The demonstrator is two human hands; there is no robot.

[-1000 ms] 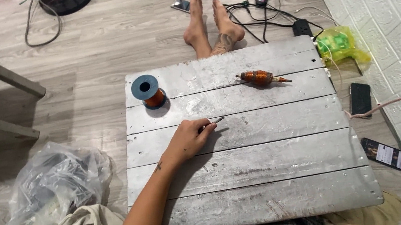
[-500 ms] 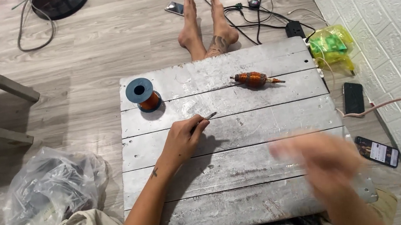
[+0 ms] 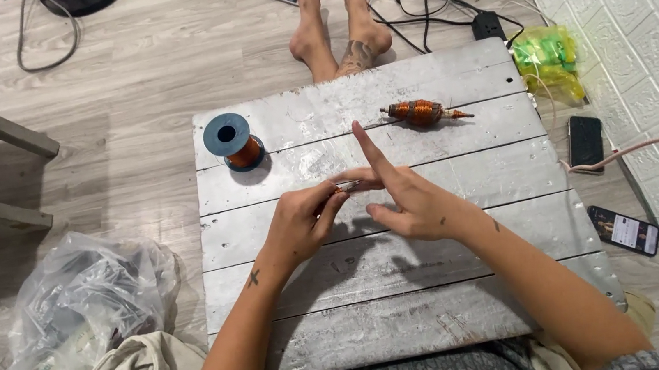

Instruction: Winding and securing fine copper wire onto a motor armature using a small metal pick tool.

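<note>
The right hand [image 3: 414, 200], which was only a blur at the near edge of the table [image 3: 412, 332] half a second ago and out of sight a second ago, is now meeting the left hand [image 3: 301, 225] over the middle boards, so the work is turning from a one-handed hold into a two-handed one. The left hand, resting low on the boards before, is now lifting slightly while pinching a small thin metal piece [image 3: 346, 185] between thumb and fingertips; its fingers are curling closed around that piece, though what exactly the piece is stays too small to tell. The right hand is touching the other end of the same piece with thumb and middle finger, its index finger [image 3: 366, 146] sticking straight out and the remaining fingers spreading loosely, so it is gripping lightly rather than clenching. The piece is hovering just above the table, between the two hands. Farther away on the table, the blue spool of copper wire [image 3: 232, 141] is standing upright to the left, and the copper-wound rotor [image 3: 423, 111] is lying on its side to the right, both well apart from the hands and both sitting where they were a second ago
</note>
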